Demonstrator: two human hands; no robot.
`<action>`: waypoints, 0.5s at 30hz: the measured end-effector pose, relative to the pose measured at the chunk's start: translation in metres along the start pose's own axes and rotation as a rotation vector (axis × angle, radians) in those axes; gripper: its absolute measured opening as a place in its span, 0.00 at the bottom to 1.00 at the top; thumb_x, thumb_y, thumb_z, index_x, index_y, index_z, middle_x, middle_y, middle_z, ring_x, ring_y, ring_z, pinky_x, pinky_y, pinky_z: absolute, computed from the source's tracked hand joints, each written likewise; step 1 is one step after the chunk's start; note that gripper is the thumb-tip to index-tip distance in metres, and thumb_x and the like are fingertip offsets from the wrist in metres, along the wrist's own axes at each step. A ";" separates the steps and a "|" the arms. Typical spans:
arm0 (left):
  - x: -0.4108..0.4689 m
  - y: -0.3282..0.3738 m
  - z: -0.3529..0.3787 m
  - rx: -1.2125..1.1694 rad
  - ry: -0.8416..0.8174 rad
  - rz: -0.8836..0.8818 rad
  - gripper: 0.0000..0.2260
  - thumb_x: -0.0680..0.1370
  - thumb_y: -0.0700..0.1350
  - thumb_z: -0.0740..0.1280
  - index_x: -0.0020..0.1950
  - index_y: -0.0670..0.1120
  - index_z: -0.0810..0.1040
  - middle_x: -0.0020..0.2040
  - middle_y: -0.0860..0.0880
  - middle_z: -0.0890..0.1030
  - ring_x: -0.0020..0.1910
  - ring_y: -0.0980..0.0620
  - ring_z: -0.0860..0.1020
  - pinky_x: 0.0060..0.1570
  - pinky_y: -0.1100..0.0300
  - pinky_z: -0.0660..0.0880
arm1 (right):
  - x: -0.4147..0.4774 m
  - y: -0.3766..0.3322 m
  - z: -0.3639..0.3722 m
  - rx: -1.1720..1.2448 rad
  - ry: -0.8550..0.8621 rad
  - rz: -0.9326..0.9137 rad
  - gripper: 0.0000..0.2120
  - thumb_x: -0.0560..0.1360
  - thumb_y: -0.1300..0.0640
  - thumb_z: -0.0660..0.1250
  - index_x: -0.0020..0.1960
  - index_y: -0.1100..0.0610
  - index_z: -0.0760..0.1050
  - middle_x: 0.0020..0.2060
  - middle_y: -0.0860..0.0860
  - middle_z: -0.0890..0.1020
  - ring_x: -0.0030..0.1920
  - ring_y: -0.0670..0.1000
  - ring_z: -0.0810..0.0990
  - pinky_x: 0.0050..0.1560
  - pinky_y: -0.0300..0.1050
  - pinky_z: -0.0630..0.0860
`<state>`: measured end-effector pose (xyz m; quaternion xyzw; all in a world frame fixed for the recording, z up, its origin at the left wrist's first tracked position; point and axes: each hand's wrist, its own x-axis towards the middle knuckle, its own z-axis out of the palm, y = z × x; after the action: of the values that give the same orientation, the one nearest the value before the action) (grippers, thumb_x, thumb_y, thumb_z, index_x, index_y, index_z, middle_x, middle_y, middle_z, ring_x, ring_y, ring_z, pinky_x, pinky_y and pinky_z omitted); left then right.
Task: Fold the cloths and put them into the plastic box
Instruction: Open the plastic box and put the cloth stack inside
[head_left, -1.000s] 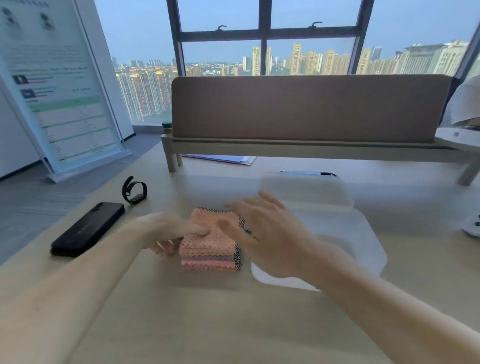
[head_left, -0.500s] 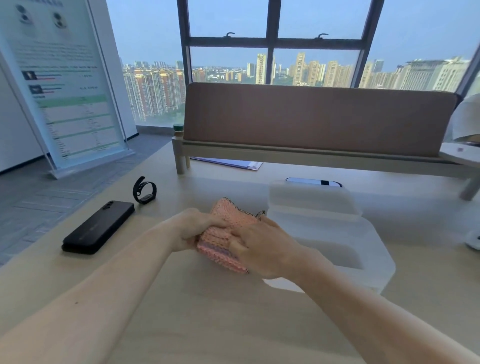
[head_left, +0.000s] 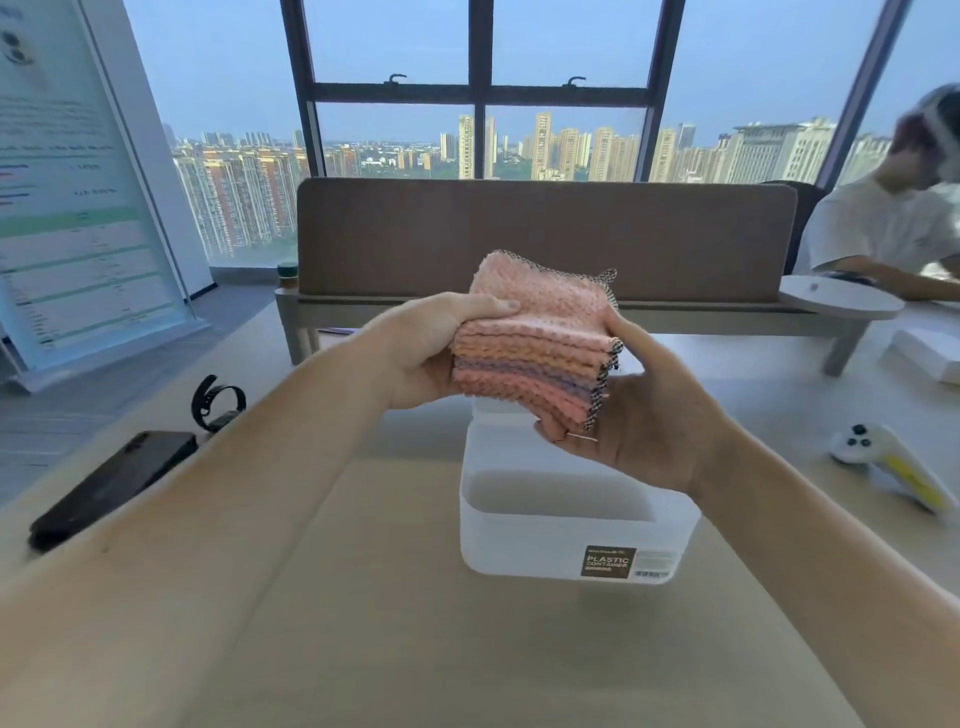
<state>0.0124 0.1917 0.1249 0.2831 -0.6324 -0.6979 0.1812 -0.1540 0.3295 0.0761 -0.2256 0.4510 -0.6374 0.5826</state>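
A stack of folded cloths (head_left: 540, 332), pink, orange and purple with dark stitched edges, hangs in the air between both hands. My left hand (head_left: 431, 353) grips its left side, thumb on top. My right hand (head_left: 639, 415) holds the right side and the underside, thumb against the edge. Directly below and a little nearer stands the white plastic box (head_left: 566, 540), open on top, with a brown label on its front wall. Its inside looks bare.
A black phone (head_left: 111, 488) and a black wristband (head_left: 215, 402) lie at the left of the wooden table (head_left: 415, 649). A white and yellow device (head_left: 893, 462) lies at the right. A brown padded divider (head_left: 545, 239) stands behind. A person sits at far right.
Both hands have lifted the folded stack off the table, up and over the box. The box now sits centred below the stack.
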 end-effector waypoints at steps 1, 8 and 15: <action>0.004 -0.010 0.007 -0.017 -0.018 -0.019 0.09 0.81 0.47 0.68 0.57 0.44 0.80 0.40 0.47 0.83 0.35 0.51 0.82 0.37 0.60 0.82 | -0.002 -0.002 -0.009 -0.006 0.008 -0.015 0.41 0.70 0.38 0.74 0.72 0.64 0.73 0.58 0.61 0.79 0.57 0.61 0.80 0.58 0.58 0.82; 0.022 -0.068 0.031 0.022 0.079 -0.115 0.22 0.77 0.47 0.74 0.63 0.33 0.79 0.49 0.41 0.84 0.44 0.45 0.83 0.47 0.51 0.84 | -0.011 0.004 -0.049 -0.361 0.218 0.023 0.11 0.80 0.51 0.69 0.55 0.58 0.79 0.42 0.54 0.83 0.44 0.53 0.83 0.53 0.50 0.82; 0.021 -0.081 0.043 0.163 0.250 -0.103 0.15 0.82 0.50 0.67 0.61 0.42 0.68 0.50 0.43 0.79 0.41 0.48 0.81 0.39 0.52 0.82 | -0.005 0.011 -0.054 -0.558 0.316 -0.014 0.27 0.77 0.56 0.74 0.69 0.52 0.63 0.50 0.57 0.85 0.42 0.54 0.86 0.42 0.50 0.83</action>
<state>-0.0226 0.2236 0.0432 0.4135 -0.6441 -0.6119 0.1991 -0.1901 0.3523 0.0415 -0.2779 0.6919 -0.5202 0.4164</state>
